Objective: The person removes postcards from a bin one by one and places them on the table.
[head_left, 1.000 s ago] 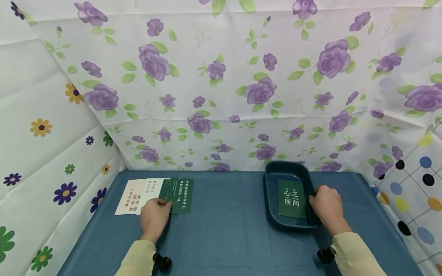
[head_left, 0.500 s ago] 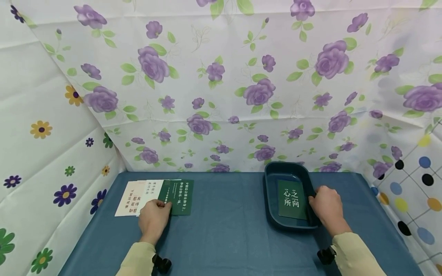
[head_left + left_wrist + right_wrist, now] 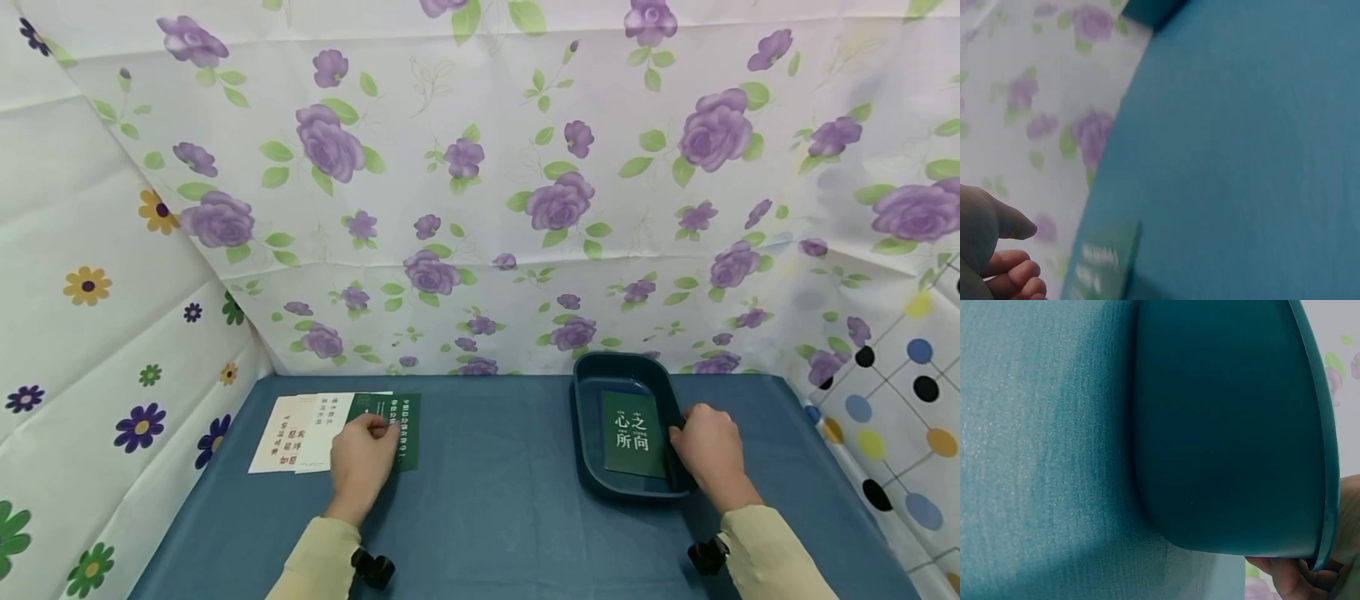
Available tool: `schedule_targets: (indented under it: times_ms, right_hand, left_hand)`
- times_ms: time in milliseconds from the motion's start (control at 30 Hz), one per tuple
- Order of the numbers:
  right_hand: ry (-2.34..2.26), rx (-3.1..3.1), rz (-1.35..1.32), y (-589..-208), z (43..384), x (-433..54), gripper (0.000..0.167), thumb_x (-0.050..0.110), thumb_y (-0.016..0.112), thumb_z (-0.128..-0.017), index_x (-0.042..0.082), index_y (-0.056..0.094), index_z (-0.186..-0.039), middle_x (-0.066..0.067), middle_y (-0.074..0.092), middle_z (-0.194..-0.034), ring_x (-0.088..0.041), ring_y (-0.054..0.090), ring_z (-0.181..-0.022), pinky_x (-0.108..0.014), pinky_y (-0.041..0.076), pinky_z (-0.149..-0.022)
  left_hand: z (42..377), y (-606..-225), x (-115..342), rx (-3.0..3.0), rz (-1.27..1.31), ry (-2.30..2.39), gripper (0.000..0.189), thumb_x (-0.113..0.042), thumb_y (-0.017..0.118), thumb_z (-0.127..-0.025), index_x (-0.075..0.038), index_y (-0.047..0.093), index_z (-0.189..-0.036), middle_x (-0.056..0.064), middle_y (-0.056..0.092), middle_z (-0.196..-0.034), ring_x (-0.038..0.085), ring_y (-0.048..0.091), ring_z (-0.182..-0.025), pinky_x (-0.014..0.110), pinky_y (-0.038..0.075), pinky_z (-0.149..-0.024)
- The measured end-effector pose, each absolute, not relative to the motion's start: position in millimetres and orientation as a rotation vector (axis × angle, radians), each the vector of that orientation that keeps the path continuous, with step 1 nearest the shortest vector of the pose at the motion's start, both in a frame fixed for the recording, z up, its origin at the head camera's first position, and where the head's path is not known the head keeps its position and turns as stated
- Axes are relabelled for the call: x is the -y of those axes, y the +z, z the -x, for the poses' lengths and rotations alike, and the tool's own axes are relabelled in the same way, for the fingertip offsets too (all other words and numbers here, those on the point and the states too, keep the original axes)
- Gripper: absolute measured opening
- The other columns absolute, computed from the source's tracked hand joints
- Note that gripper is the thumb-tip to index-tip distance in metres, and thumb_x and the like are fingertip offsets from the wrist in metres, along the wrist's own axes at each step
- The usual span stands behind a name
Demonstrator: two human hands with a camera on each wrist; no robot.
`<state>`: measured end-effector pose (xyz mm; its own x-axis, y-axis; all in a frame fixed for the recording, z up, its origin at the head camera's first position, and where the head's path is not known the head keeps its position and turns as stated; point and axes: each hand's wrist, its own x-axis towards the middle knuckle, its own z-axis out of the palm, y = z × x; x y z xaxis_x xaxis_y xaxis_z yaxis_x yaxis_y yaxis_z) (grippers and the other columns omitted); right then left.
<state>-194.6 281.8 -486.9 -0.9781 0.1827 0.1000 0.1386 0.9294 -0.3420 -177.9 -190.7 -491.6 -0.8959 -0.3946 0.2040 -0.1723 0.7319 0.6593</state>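
Note:
Over the green card [image 3: 408,433] at the left of the table is my left hand [image 3: 362,458], fingers loosely bent. The left wrist view shows a gap between thumb and fingers, with the green card [image 3: 1100,262] beyond them. A white card [image 3: 322,425] lies left of it, overlapped in a row with a cream card [image 3: 277,437]. My right hand [image 3: 712,454] grips the right rim of a dark teal tray [image 3: 622,357]. Inside that tray lies another green card [image 3: 633,433] with white characters. In the right wrist view, fingers [image 3: 1291,581] curl under the rim.
A blue cloth [image 3: 495,450] covers the table, with bare cloth between the cards and the tray. Flowered sheeting [image 3: 480,208] rises at the back edge. More patterned sheeting stands along the left and right sides.
My left hand has shifted right, off the white card's edge and farther over the green card. The cards, the tray and my right hand stay in place.

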Motion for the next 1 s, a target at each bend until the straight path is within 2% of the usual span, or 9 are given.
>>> schedule_targets:
  times_ms: [233,300,500,767,1000]
  right_hand:
    - [0.507,2.94,0.248,-487,196,-281,0.04,0.015,0.064,-0.085,0.013,0.044,-0.05,-0.001,0.036,-0.045,-0.017,0.041,-0.042,-0.03,0.027,-0.042]
    - [0.508,2.944,0.25,-487,196,-281,0.039,0.015,0.064,-0.085,0.013,0.045,-0.051,-0.001,0.037,-0.045,-0.017,0.041,-0.042,-0.03,0.028,-0.043]
    - [0.528,2.97,0.244,-486,193,-281,0.024,0.015,0.063,-0.085,0.006,0.062,-0.063,-0.006,0.054,-0.052,-0.017,0.049,-0.046,-0.033,0.038,-0.045]
    - [0.511,2.97,0.254,-488,194,-281,0.036,0.016,0.063,-0.086,0.012,0.05,-0.053,-0.001,0.04,-0.046,-0.017,0.042,-0.042,-0.03,0.029,-0.043]
    - [0.507,2.972,0.268,-487,196,-281,0.035,0.016,0.063,-0.086,0.012,0.052,-0.054,-0.003,0.043,-0.047,-0.018,0.043,-0.043,-0.03,0.029,-0.044]
  left_hand:
    - [189,-471,137,2.562,-0.287,-1.101,0.027,-0.036,0.069,-0.083,-0.014,0.068,-0.098,0.005,0.07,-0.093,0.016,0.066,-0.082,0.037,0.053,-0.069]
    - [193,-465,121,2.556,-0.259,-1.135,0.027,-0.037,0.07,-0.082,-0.015,0.068,-0.098,0.003,0.07,-0.093,0.015,0.066,-0.082,0.035,0.054,-0.07]
    - [197,-452,70,2.559,-0.118,-1.261,0.027,-0.038,0.07,-0.082,-0.016,0.067,-0.099,-0.003,0.066,-0.089,0.012,0.065,-0.081,0.03,0.052,-0.068]
    - [186,-451,11,2.68,0.041,-1.399,0.032,-0.042,0.065,-0.086,-0.019,0.063,-0.107,-0.002,0.065,-0.099,0.012,0.062,-0.091,0.029,0.052,-0.072]
    - [179,-455,-32,2.705,0.223,-1.364,0.034,-0.044,0.062,-0.087,-0.019,0.063,-0.111,-0.003,0.065,-0.098,0.009,0.06,-0.087,0.026,0.049,-0.068]
